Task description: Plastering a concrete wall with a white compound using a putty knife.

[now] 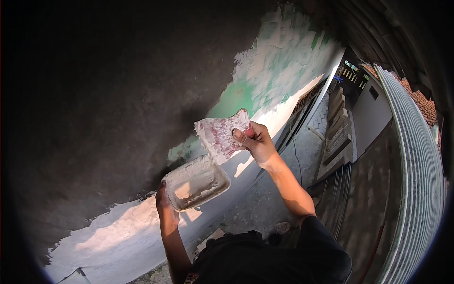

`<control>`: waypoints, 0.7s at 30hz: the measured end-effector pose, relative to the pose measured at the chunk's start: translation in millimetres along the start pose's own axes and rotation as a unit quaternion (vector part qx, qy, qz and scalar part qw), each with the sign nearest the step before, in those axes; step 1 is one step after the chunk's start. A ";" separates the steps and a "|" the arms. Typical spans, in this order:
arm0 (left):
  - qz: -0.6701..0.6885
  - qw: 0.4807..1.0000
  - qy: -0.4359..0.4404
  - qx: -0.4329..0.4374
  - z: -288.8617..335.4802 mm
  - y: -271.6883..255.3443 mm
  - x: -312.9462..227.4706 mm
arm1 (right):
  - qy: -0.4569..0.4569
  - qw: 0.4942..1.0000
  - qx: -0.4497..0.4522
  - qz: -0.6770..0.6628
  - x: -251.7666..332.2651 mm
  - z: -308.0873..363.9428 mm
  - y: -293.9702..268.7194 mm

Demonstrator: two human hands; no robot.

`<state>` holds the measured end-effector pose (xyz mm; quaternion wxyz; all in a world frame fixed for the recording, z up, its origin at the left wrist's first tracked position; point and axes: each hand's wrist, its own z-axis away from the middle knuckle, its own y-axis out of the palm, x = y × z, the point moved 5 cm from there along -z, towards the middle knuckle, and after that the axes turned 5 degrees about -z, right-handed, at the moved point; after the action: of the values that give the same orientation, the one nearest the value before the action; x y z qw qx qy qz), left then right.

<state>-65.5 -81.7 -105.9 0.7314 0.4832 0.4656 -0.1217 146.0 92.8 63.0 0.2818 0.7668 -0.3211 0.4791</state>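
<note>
"Two full grips: right hand [259, 146] pinching the putty-smeared spreader [217, 136], left hand [165, 202] clasping the putty tray [209, 196]!"

"Spreader's right at the tray's rim; best hold that tray level, catching drips."

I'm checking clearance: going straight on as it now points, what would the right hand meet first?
The right hand, scraper leading, would probably meet the wall near the green patch; depth is unclear.

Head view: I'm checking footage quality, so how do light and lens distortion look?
Head view: warm sunlight falls in patches on the tray and white wall; head view, right side: the ridged sheet bows in a curve; head view, corners: the picture fades to black.
</note>
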 end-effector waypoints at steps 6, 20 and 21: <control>0.028 0.999 -0.016 -0.001 8.8 5.2 0.1 | -0.194 0.952 -0.227 -0.062 71.4 -70.4 -65.9; 0.028 0.999 -0.020 -0.019 -7.0 24.8 9.1 | -0.390 0.829 -0.268 0.297 79.1 -101.8 6.1; 0.027 0.999 -0.023 -0.017 -10.1 27.0 13.1 | -0.315 0.885 -0.254 0.231 80.3 -102.7 -7.0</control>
<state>-47.2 -56.2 -101.4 0.7527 0.4803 0.4378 -0.1053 121.3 155.3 174.8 0.2325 0.6837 -0.6714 0.1664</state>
